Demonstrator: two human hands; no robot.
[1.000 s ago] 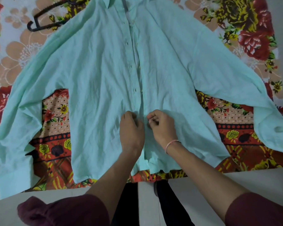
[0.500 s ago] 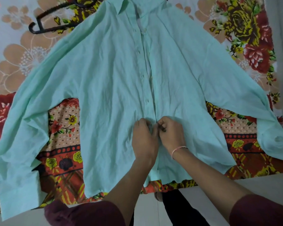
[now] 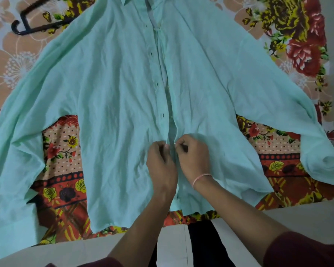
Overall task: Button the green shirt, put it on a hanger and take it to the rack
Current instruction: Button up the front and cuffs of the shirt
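Touching a moment ago, the left hand [image 3: 161, 164] and right hand [image 3: 193, 157] now pinch the crumpled mint-green cotton shirt's [image 3: 114, 93] front edges slightly apart, so this fastening seems unfinished.

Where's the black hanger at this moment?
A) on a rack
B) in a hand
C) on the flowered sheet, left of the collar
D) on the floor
C: the black hanger lies on the flowered sheet, while the left hand and right hand pinch the green shirt at its front.
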